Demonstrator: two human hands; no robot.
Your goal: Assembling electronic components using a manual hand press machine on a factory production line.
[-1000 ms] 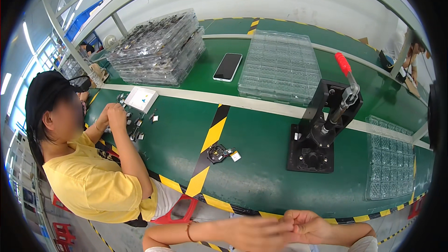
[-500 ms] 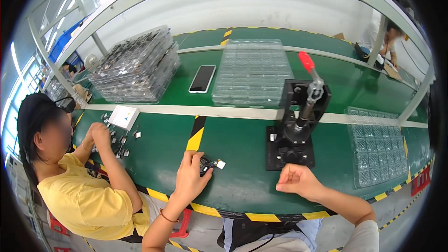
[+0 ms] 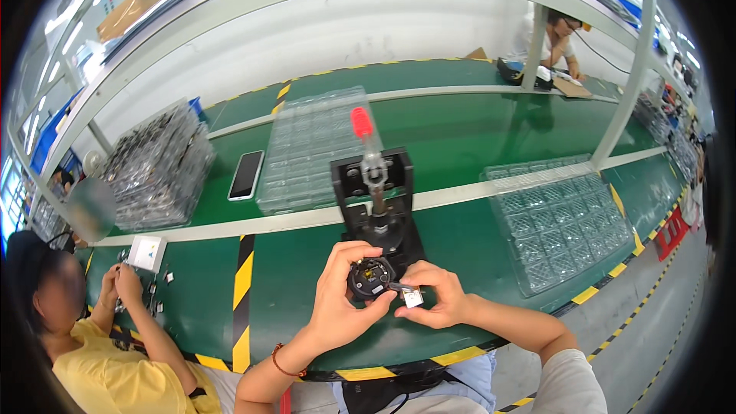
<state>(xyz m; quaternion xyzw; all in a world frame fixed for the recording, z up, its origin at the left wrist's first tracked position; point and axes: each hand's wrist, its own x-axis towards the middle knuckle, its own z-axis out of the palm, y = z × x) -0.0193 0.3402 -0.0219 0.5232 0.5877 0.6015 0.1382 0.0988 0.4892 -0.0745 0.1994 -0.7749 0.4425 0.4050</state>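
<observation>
My left hand [image 3: 337,308] is closed around the rim of a round black device [image 3: 370,277] with its inside facing up; a circuit board and small yellowish parts show in it. From its right side a short dark lead runs to a small white square piece [image 3: 413,298]. The fingers of my right hand [image 3: 445,303] pinch this piece and the lead beside it. Both hands are close together over the bench's near side. Directly behind them stands a black hand press [image 3: 376,218] with a red-tipped lever [image 3: 361,122] pointing up; my hands hide part of its base.
A clear plastic blister tray [image 3: 567,222] lies to the right. Behind the press are stacked clear trays [image 3: 314,146] and a phone [image 3: 246,175]; a tall stack of filled trays [image 3: 159,169] stands left. A co-worker in yellow [image 3: 123,364] handles small parts beside a white box [image 3: 146,253].
My left hand has lifted the round device off the bench and brought it to the front of the press. My right hand has joined it, gripping the white piece. The view has turned right.
</observation>
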